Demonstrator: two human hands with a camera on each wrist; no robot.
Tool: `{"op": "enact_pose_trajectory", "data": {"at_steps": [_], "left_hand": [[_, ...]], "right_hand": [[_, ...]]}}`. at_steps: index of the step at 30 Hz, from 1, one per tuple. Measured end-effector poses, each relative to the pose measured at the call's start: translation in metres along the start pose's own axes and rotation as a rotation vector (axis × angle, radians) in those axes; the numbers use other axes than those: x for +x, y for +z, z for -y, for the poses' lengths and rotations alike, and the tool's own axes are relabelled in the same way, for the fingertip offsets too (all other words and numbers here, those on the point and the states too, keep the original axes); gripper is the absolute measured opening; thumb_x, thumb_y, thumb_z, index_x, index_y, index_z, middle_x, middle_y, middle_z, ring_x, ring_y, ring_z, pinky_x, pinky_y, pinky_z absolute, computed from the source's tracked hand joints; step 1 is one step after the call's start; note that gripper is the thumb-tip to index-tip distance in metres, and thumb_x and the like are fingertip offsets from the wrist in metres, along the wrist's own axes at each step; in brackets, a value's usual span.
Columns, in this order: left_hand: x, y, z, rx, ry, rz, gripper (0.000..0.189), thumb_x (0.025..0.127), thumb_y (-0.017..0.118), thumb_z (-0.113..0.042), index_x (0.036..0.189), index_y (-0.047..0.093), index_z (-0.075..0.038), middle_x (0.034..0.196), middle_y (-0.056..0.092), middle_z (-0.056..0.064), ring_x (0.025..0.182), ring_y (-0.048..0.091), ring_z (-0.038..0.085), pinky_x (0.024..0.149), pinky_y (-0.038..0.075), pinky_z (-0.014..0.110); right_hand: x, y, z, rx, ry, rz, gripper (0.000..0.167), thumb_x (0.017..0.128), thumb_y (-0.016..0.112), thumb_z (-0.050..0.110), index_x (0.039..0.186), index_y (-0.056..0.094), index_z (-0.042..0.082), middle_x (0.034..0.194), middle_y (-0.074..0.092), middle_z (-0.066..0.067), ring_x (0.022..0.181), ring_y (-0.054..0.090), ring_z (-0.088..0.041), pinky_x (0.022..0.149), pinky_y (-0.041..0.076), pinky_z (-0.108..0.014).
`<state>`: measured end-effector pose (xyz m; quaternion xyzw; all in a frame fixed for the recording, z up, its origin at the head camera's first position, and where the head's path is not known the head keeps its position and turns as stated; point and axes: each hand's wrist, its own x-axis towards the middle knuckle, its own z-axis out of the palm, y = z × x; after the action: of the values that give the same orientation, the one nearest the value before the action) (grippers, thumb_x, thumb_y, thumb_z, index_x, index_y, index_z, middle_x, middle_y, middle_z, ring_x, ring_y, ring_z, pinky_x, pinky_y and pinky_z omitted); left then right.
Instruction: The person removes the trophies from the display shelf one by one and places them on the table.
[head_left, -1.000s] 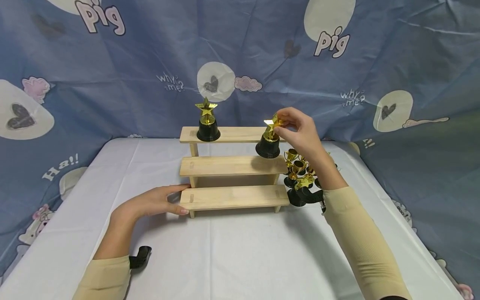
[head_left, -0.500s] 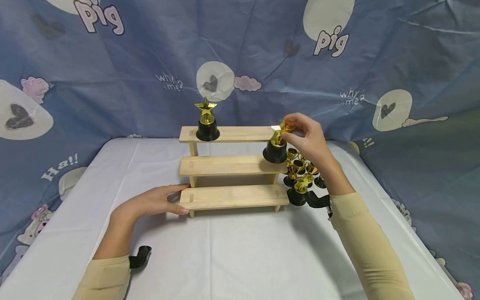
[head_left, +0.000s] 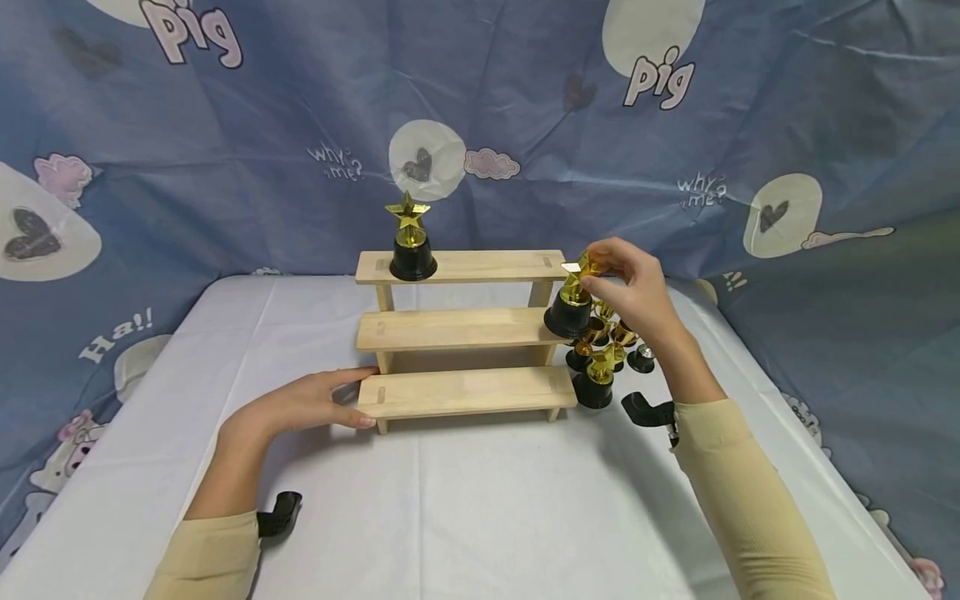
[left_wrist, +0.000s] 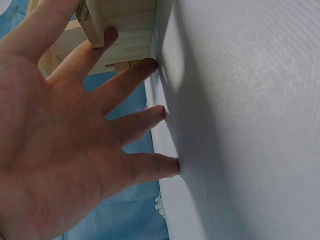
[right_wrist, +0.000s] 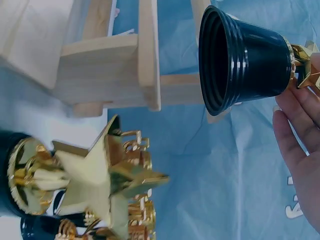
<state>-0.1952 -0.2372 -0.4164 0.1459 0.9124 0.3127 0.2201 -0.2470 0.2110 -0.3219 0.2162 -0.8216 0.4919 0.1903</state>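
My right hand (head_left: 633, 287) pinches a gold star trophy with a black base (head_left: 567, 313) by its star. It is held at the right end of the middle step of a three-step wooden display stand (head_left: 465, 390). In the right wrist view the trophy's hollow base (right_wrist: 250, 62) faces the stand. My left hand (head_left: 303, 404) touches the stand's left end at the bottom step, its thumb in front and fingers spread straight. From the left wrist, the fingertips (left_wrist: 170, 166) reach down to the white cloth. Another star trophy (head_left: 412, 250) stands at the top step's left.
Several small trophies, gold cups and a star trophy (head_left: 595, 387) among them, stand close together right of the stand. A white cloth (head_left: 450, 508) covers the table. Blue printed fabric (head_left: 525, 100) hangs behind and at the sides.
My right hand has carried the star trophy rightward and slightly down, from before the top step to the right end of the middle step. The left hand has stayed at the stand.
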Motion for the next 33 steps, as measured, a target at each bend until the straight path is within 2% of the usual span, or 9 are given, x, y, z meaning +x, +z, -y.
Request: {"op": "enact_pose_trajectory", "data": {"at_steps": [7, 17, 23, 28, 33], "left_hand": [[0.0, 0.0, -0.003, 0.002, 0.005, 0.003, 0.091, 0.081, 0.075, -0.054, 0.155, 0.037, -0.018, 0.16, 0.031, 0.022, 0.148, 0.025, 0.048, 0.11, 0.029, 0.07], [0.002, 0.0, 0.001, 0.004, 0.003, 0.0, 0.092, 0.08, 0.075, -0.056, 0.155, 0.037, -0.018, 0.161, 0.031, 0.02, 0.149, 0.025, 0.046, 0.11, 0.029, 0.069], [0.001, 0.0, 0.001, 0.004, 0.0, 0.004, 0.092, 0.08, 0.075, -0.056, 0.155, 0.037, -0.017, 0.161, 0.031, 0.021, 0.148, 0.025, 0.047, 0.11, 0.029, 0.07], [0.0, 0.0, 0.0, 0.006, -0.007, 0.007, 0.092, 0.08, 0.075, -0.056, 0.155, 0.036, -0.018, 0.161, 0.03, 0.021, 0.148, 0.024, 0.048, 0.109, 0.029, 0.07], [0.001, 0.0, 0.001, 0.011, 0.004, 0.004, 0.092, 0.08, 0.075, -0.056, 0.155, 0.036, -0.019, 0.161, 0.031, 0.021, 0.149, 0.024, 0.047, 0.11, 0.029, 0.07]], "right_hand": [[-0.01, -0.008, -0.006, -0.006, -0.001, -0.015, 0.031, 0.087, 0.069, 0.004, 0.117, 0.066, 0.001, 0.108, 0.065, 0.005, 0.103, 0.06, -0.003, 0.093, 0.048, -0.019], [-0.026, -0.021, -0.011, -0.02, 0.013, -0.062, 0.029, 0.087, 0.07, 0.003, 0.115, 0.066, 0.003, 0.114, 0.065, -0.007, 0.104, 0.06, -0.003, 0.093, 0.046, -0.019], [-0.033, -0.029, -0.021, -0.003, 0.022, -0.087, 0.028, 0.086, 0.069, 0.001, 0.115, 0.066, 0.0, 0.106, 0.065, 0.007, 0.1, 0.061, -0.004, 0.091, 0.045, -0.018], [-0.038, -0.035, -0.026, 0.031, 0.006, -0.123, 0.027, 0.086, 0.069, -0.002, 0.112, 0.067, -0.003, 0.102, 0.066, 0.011, 0.097, 0.063, -0.004, 0.09, 0.046, -0.016], [-0.043, -0.043, -0.031, 0.006, 0.026, -0.166, 0.027, 0.086, 0.068, -0.002, 0.113, 0.067, -0.002, 0.102, 0.065, 0.012, 0.096, 0.063, -0.003, 0.088, 0.047, -0.014]]}}
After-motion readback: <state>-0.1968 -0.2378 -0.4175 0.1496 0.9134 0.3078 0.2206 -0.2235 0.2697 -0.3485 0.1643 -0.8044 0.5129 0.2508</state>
